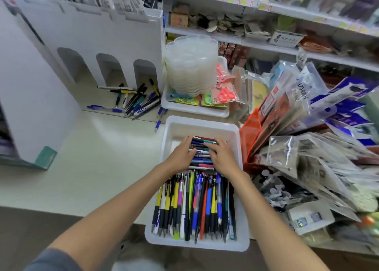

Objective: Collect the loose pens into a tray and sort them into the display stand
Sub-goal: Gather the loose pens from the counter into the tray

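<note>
A bundle of pens (202,146) lies crosswise in the far half of the white tray (235,130) on the bench (102,158). The left hand (180,156) and right hand (222,158) each close their grip on one end, fingers curled over it. The near half holds a row of pens (194,205) packed lengthwise. Loose pens (135,101) lie at the foot of the display stand (92,41). Behind, a second tray (194,111) holds stacked clear dishes (191,65) and packed scissors (225,94).
</note>
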